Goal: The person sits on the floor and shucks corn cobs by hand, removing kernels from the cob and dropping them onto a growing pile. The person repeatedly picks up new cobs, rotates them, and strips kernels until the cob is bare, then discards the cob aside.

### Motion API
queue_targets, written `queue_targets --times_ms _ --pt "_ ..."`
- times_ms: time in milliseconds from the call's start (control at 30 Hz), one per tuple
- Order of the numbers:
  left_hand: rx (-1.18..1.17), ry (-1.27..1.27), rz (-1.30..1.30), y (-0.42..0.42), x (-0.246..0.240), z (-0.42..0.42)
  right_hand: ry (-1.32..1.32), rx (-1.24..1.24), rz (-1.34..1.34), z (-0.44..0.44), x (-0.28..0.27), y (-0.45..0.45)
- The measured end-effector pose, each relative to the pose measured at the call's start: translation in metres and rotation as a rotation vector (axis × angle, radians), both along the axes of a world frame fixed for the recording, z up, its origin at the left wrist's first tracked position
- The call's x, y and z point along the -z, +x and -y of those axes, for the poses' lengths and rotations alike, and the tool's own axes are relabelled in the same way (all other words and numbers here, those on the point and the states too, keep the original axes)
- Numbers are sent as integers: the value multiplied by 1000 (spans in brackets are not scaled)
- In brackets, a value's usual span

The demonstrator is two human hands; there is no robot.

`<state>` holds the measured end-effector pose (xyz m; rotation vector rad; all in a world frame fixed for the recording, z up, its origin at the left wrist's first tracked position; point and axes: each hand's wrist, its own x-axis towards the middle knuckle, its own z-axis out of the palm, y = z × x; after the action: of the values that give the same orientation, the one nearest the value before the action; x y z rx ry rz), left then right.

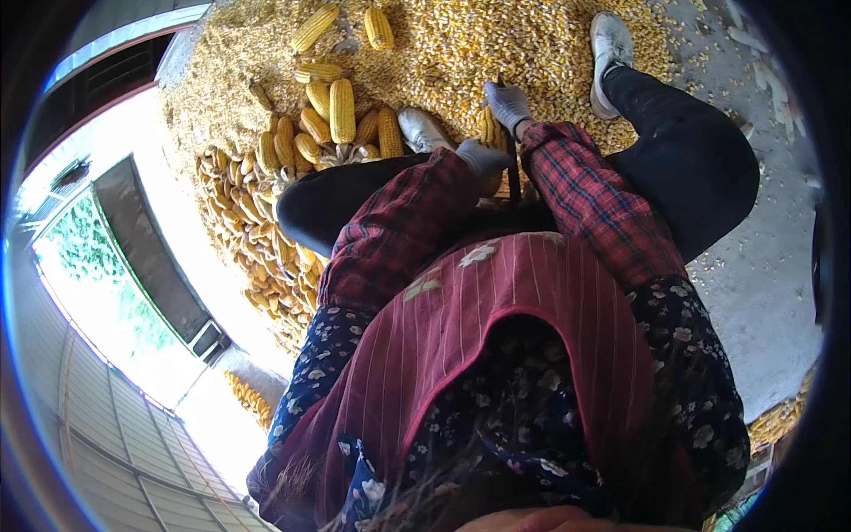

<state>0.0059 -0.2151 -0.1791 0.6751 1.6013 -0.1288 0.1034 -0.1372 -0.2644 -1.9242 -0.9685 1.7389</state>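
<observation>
My right hand (pixel 507 106), in a grey knitted glove, is closed around a dark tool whose tip (pixel 500 80) sticks out past the fingers. What kind of tool it is cannot be made out. Just below, my left hand (pixel 484 158), gloved too, grips an ear of corn (pixel 490 128) between my knees. A dark upright bar (pixel 514 176) stands right beside that ear, close to both hands. My forearms and lap partly hide its lower end. Shelled corn kernels (pixel 452 53) cover the floor beyond my hands.
Several whole ears of corn (pixel 342 112) lie by my left shoe (pixel 424 130). A large heap of ears (pixel 246 219) spreads along my left side. My right shoe (pixel 610 53) rests at the kernels' edge. Pale bare cobs (pixel 771 83) lie on the concrete floor (pixel 751 299) at right.
</observation>
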Motion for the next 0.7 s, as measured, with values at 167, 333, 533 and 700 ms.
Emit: queue_targets --times_ms 167,333,533,700 --pt "-532 -207 421 0 -19 2 -40 53 -19 -5 19 3" --pt "-676 -193 723 -4 -36 -1 -265 229 -410 -6 -27 7" --pt "36 160 -107 -3 -23 -2 -226 51 -295 -8 -40 12" --pt "574 111 -500 28 -39 -16 -129 -2 -45 -10 -11 5"
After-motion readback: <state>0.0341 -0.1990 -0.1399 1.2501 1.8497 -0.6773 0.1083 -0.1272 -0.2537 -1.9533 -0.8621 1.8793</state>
